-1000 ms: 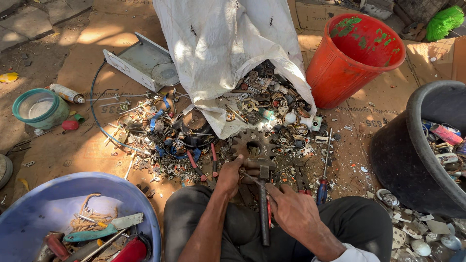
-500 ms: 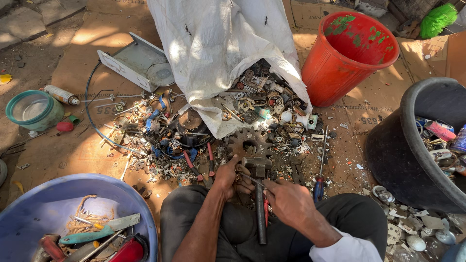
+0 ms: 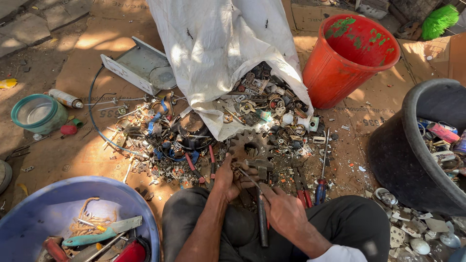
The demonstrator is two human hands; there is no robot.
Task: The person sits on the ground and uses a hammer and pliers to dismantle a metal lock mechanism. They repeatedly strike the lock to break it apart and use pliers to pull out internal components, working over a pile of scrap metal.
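Gear in my grip

Rust covers the toothed gear [image 3: 251, 148], which lies on the ground at the foot of the scrap pile [image 3: 194, 140], just ahead of my knees. My left hand [image 3: 230, 177] clasps a small metal part against it; my right hand [image 3: 284, 213] grasps a dark tool [image 3: 262, 221]. Buckets crowd both sides: red bucket [image 3: 340, 77], black tub [image 3: 403, 160], blue basin [image 3: 58, 204]. Bare ground stays open far left.

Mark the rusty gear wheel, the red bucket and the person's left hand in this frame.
rusty gear wheel [image 3: 248, 144], head view, toothed rim left of its hub hole.
red bucket [image 3: 331, 77], head view, outer wall.
left hand [image 3: 229, 178], head view, back of the hand.
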